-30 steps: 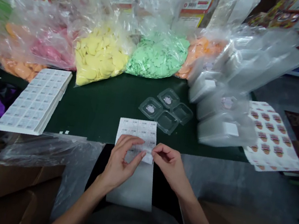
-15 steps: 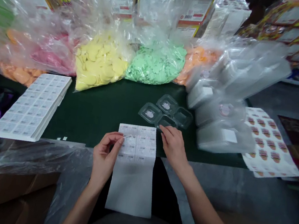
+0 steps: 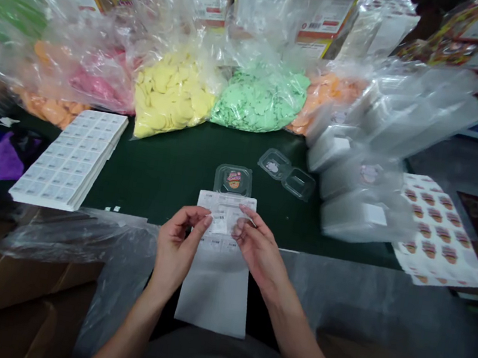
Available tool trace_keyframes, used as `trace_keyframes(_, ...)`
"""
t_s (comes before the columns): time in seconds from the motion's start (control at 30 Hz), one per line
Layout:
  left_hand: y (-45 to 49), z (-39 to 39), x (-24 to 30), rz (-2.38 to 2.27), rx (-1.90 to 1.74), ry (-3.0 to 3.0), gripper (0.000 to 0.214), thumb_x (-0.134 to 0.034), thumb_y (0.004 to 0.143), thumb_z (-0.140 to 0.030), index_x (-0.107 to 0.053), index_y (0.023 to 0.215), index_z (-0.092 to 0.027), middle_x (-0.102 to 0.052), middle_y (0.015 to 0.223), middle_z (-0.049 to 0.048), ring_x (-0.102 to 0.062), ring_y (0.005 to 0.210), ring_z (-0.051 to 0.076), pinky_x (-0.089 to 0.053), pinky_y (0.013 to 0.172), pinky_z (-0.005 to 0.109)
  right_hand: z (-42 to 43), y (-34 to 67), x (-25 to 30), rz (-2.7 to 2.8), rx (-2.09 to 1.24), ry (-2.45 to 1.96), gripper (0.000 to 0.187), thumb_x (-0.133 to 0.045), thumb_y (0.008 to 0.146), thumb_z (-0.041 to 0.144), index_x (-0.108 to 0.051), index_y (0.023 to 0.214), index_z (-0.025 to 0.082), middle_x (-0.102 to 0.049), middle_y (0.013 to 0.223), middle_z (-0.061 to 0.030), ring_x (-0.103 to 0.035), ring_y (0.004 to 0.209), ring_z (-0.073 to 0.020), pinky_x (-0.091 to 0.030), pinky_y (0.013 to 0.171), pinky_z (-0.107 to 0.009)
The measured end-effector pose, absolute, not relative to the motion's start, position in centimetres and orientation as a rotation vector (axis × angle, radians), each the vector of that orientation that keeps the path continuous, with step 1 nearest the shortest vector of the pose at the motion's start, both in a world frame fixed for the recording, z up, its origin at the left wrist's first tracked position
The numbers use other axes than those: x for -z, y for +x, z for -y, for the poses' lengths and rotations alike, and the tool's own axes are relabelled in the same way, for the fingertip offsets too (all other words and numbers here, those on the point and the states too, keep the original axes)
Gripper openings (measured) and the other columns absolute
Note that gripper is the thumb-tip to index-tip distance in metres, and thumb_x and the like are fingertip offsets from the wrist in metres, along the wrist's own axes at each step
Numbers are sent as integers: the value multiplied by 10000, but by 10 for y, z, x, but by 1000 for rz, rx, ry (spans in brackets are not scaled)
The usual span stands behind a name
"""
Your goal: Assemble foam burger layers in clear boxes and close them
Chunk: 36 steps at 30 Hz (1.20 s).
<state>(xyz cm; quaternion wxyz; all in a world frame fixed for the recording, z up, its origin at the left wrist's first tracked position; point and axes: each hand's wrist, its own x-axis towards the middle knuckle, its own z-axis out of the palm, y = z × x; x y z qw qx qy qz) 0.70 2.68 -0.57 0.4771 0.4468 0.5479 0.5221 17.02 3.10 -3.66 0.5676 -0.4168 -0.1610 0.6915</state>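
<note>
An open clear plastic clamshell container (image 3: pixel 232 180) lies before me, a burger sticker on its far half. Its near half seems to overlap the sheet of printed labels (image 3: pixel 213 287), whose blank lower part hangs toward my lap. My left hand (image 3: pixel 181 239) pinches a small white label (image 3: pixel 218 223) above this sheet, thumb against forefinger. From the right, my right hand (image 3: pixel 260 246) curls its fingers at the near half's right edge. Another open container (image 3: pixel 286 173) rests farther back on the dark green table (image 3: pixel 167 174).
At left stands a thick stack of label sheets (image 3: pixel 67 158). Bags of yellow foam pieces (image 3: pixel 175 93), green foam pieces (image 3: pixel 261 98) and other colours line the back. Stacked plastic containers (image 3: pixel 368 193) and burger sticker sheets (image 3: pixel 443 235) are at right.
One clamshell has come from the group on the table to the label sheet with my right hand. My left hand still pinches the label. The view has shifted slightly.
</note>
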Motion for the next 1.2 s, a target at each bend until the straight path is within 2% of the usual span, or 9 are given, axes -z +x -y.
trace_keyframes(0.03, 7, -27, 7, -1335, -1249, 1093, 306, -739, 871, -322, -683, 1154, -219, -669, 826, -5, -586, 756, 114, -467, 722, 222, -30, 168, 37, 360, -1643, -975, 381, -755, 753, 238, -693, 1128, 246, -581, 781, 36, -525, 701, -116, -448, 696, -258)
trace_keyframes(0.1, 9, -26, 7, -1323, -1217, 1085, 591, -743, 863, -303, -523, 1410, -266, -656, 791, -28, -581, 720, 115, -474, 721, 237, -27, 165, 36, 344, -1648, -976, 363, -757, 755, 240, -706, 1113, 255, -587, 785, 34, -531, 713, -117, -451, 701, -254)
trace_keyframes(0.17, 10, -26, 7, -1316, -1207, 1077, 768, -739, 861, -288, -362, 1530, -290, -642, 765, -44, -582, 702, 117, -490, 738, 254, -26, 163, 35, 341, -1643, -992, 342, -762, 763, 253, -716, 1102, 261, -603, 816, 27, -539, 738, -121, -452, 713, -252)
trace_keyframes(0.63, 17, -25, 6, -1457, -1189, 1236, 729, -700, 888, -274, -357, 1531, -303, -663, 799, -33, -631, 755, 139, -519, 811, 312, -17, 154, 33, 401, -1598, -995, 265, -754, 852, 383, -722, 1100, 293, -532, 840, 21, -473, 778, -140, -411, 752, -271)
trace_keyframes(0.83, 19, -22, 8, -1512, -1175, 1364, 690, -671, 914, -284, -360, 1530, -305, -663, 828, -27, -639, 781, 146, -516, 791, 308, -18, 149, 30, 462, -1523, -1050, 420, -873, 731, 307, -670, 1099, 290, -536, 810, 48, -479, 763, -132, -402, 755, -268)
trace_keyframes(0.97, 24, -17, 8, -1571, -1183, 1537, 598, -666, 928, -297, -436, 1480, -311, -655, 895, -9, -622, 825, 155, -510, 801, 312, -19, 147, 23, 465, -1502, -1025, 415, -860, 736, 274, -650, 1093, 292, -516, 779, 61, -476, 734, -128, -412, 744, -264)
trace_keyframes(1.07, 25, -17, 11, -1661, -1258, 1652, 547, -720, 888, -306, -537, 1403, -307, -628, 1097, 53, -594, 934, 187, -504, 825, 332, -19, 148, 20, 457, -1498, -1016, 402, -849, 746, 268, -649, 1094, 302, -526, 808, 54, -503, 766, -131, -433, 776, -268)
trace_keyframes(1.13, 22, -22, 13, -1716, -1329, 1584, 724, -813, 798, -334, -494, 1448, -317, -535, 1330, 100, -572, 1035, 215, -505, 832, 343, -19, 150, 21, 466, -1479, -1035, 402, -851, 744, 276, -658, 1095, 309, -530, 817, 52, -508, 772, -131, -443, 787, -267)
trace_keyframes(1.2, 19, -28, 16, -1629, -1330, 1405, 879, -863, 733, -356, -425, 1495, -327, -468, 1441, 116, -572, 1073, 220, -511, 835, 340, -20, 152, 21, 494, -1465, -1052, 404, -855, 740, 283, -676, 1100, 314, -529, 815, 50, -505, 767, -129, -451, 789, -263)
